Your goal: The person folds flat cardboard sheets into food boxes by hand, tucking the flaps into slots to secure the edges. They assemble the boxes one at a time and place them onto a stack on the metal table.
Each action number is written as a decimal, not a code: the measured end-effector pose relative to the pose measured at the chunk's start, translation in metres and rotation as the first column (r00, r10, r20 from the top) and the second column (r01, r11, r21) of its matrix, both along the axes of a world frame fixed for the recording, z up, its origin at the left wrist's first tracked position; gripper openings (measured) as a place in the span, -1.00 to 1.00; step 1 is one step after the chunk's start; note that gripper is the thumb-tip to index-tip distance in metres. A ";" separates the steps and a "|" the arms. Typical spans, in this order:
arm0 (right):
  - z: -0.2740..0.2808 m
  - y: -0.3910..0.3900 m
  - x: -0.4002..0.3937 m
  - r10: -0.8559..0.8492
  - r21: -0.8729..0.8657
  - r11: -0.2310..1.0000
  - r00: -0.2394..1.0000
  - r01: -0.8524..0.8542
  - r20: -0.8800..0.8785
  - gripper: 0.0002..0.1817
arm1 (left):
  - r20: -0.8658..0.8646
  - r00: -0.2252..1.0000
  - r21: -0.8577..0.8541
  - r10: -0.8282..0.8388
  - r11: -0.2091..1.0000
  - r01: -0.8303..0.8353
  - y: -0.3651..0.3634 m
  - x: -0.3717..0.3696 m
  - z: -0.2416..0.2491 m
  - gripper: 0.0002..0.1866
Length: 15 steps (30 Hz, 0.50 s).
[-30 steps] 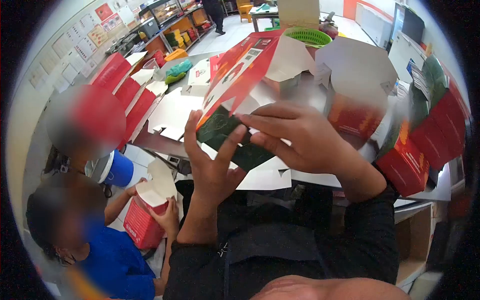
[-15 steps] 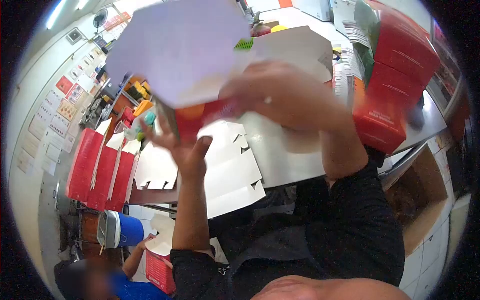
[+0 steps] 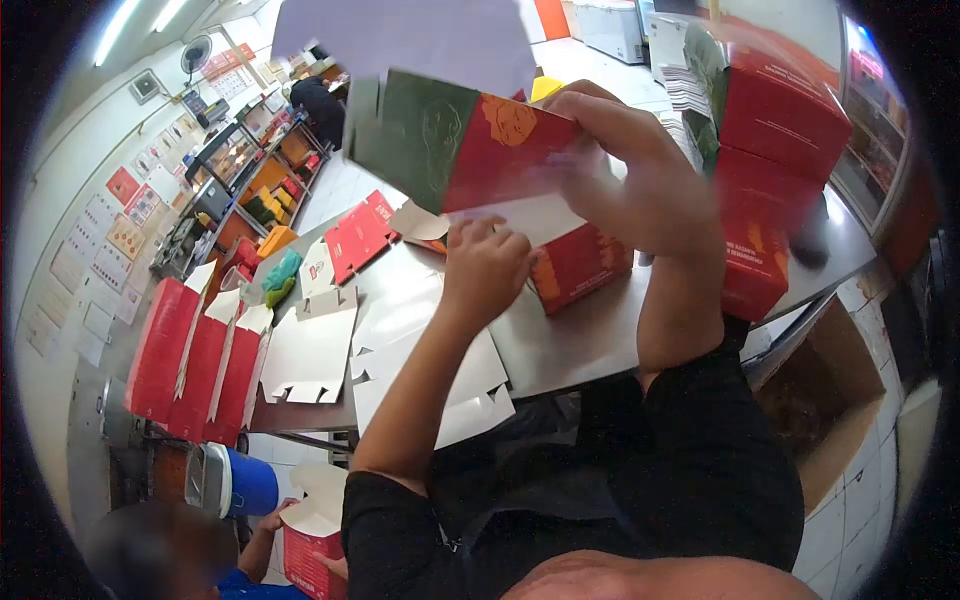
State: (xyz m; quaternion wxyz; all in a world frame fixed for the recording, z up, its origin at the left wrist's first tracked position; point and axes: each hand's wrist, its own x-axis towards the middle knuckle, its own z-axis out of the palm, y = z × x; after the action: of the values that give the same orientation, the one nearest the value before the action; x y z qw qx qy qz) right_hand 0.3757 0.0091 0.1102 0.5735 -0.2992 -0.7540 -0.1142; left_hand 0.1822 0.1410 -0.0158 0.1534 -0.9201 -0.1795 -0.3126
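Observation:
My right hand (image 3: 640, 185), partly blurred, grips the right end of a red and green cardboard box (image 3: 460, 145) raised above the table. A large pale flap (image 3: 410, 40) of it stands up at the back. Under its lower edge is my left hand (image 3: 490, 262), fingers curled in at the cardboard, their tips partly hidden. Another red box (image 3: 590, 270) rests on the metal table just below my right hand. Unfolded white cartons (image 3: 430, 385) lie in front and to the left of my left hand.
Stacked red boxes (image 3: 770, 120) stand at the right. Red folded cartons (image 3: 165, 350) lean in a row at the left table edge. Green-blue plastic (image 3: 283, 275) lies farther back. At lower left, a person (image 3: 165, 550) holds a red box (image 3: 308, 560) near a blue bucket (image 3: 250, 480).
The box has turned, bringing its green and red side into view. My left hand has moved right and its spread fingers have curled in. My right hand has shifted right.

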 end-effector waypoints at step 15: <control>-0.062 0.011 0.028 0.107 -0.343 0.932 0.993 -0.119 -0.052 -0.84 | 0.136 0.990 -0.220 0.028 0.976 0.003 -0.083 -0.066 -0.010 -0.71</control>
State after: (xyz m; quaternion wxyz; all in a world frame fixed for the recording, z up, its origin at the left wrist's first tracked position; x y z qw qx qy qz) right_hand 0.4037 0.0201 0.0483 0.5299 -0.3533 -0.7688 0.0582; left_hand 0.1160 0.0584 -0.0256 0.0400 -0.9063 -0.2290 -0.3529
